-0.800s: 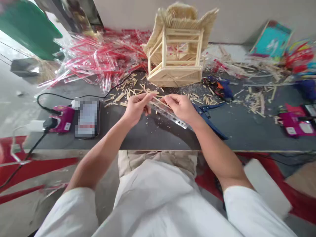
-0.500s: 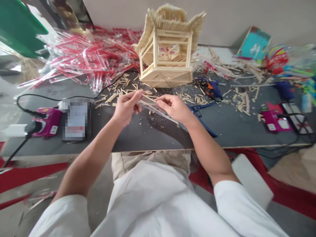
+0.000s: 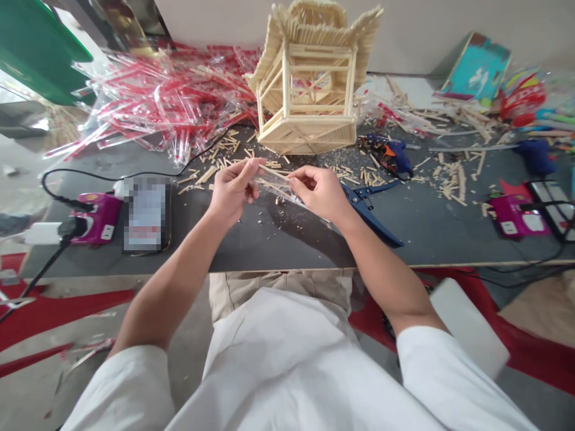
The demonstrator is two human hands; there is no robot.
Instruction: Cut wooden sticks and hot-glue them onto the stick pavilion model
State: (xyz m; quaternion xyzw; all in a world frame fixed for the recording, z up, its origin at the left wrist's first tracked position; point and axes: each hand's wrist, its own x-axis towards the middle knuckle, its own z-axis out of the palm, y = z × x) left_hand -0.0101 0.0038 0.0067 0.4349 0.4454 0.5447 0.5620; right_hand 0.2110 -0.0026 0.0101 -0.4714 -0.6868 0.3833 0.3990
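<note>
My left hand is closed, thumb against fingers, on one end of a clear plastic wrapper with thin wooden sticks in or along it. Thumb and fingers of my right hand pinch the wrapper's other end, so it spans the gap between both hands above the table. Just beyond them stands a small house model built of wooden sticks, with a flared roof. Blue-handled cutters lie beside my right wrist. Short cut stick pieces are scattered around the model's base.
Red-and-clear plastic wrappers are heaped at the back left. A phone and a purple power adapter lie left, with a black cable. A blue glue gun and another purple adapter are on the right.
Both hands keep hold of the wrapper, which has turned slightly between them; its flat printed-looking face now shows more. The whole view has shifted a little.
</note>
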